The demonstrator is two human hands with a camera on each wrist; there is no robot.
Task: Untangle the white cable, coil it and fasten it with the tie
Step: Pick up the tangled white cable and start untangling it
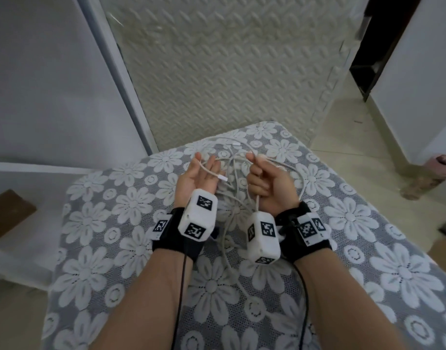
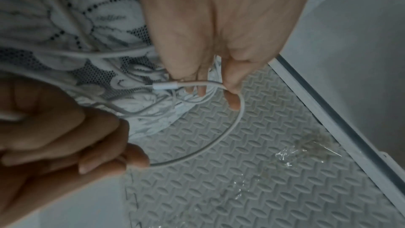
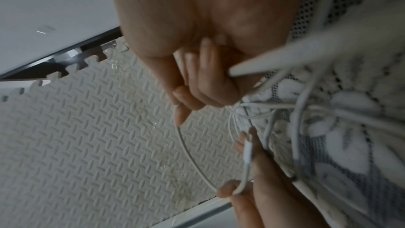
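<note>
The white cable (image 1: 232, 188) lies in a loose tangle on the flower-lace tablecloth (image 1: 141, 210) between my hands. My left hand (image 1: 196, 178) is palm up with fingers mostly straight. One cable end with its white plug (image 1: 222, 177) lies across those fingers, and the thumb (image 2: 232, 100) pinches the cable (image 2: 230, 127) where it bends. My right hand (image 1: 267, 183) is a fist that grips the same strand and pinches it at the top. A short arc of cable (image 3: 192, 159) spans the two hands. A second plug (image 1: 235, 145) rests near the table's far edge. I see no tie.
Beyond the table's far edge is a textured foam floor mat (image 1: 229, 59). A white panel (image 1: 53, 72) stands at the left, with a brown flat object (image 1: 10, 213) on the floor below it. A pink bottle (image 1: 444, 162) is on the floor at the right.
</note>
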